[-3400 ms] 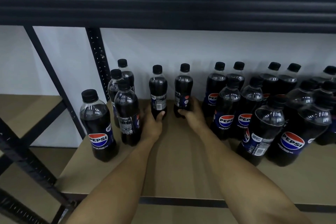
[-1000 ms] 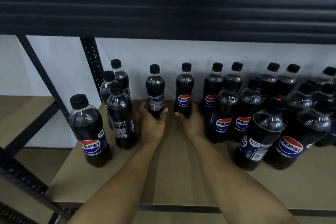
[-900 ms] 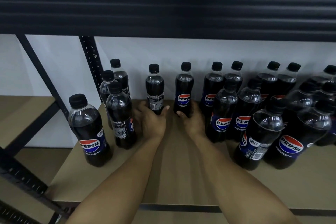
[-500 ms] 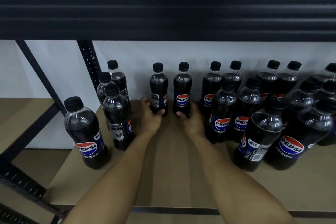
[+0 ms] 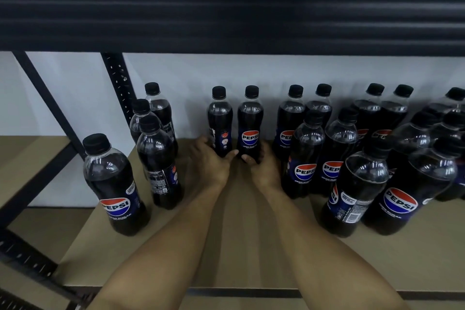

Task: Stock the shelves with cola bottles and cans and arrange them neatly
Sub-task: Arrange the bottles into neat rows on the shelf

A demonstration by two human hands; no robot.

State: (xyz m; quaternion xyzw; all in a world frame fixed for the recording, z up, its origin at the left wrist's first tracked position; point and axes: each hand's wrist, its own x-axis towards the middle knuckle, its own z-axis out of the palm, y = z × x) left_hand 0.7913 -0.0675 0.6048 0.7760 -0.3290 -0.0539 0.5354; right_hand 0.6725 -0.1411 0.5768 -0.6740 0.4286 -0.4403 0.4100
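Observation:
Two black-capped cola bottles stand upright side by side at the back of the brown shelf point(image 5: 241, 246). My left hand point(image 5: 207, 161) grips the base of the left bottle point(image 5: 219, 118), whose label faces sideways. My right hand point(image 5: 263, 166) grips the base of the right bottle point(image 5: 250, 123), its Pepsi logo facing me. Several more bottles crowd the shelf's right side point(image 5: 339, 148). A group of three bottles point(image 5: 156, 148) stands to the left, and a lone bottle point(image 5: 113, 184) stands near the front left.
A black perforated upright post point(image 5: 118, 88) and a diagonal brace point(image 5: 47, 100) frame the shelf's left end. A dark upper shelf point(image 5: 231, 7) hangs low overhead. Another brown shelf point(image 5: 27, 156) lies further left. A white wall backs the shelves.
My left hand slid its bottle rightward until it stood next to the right bottle, and turned it. My right hand turned its bottle so the logo faces front.

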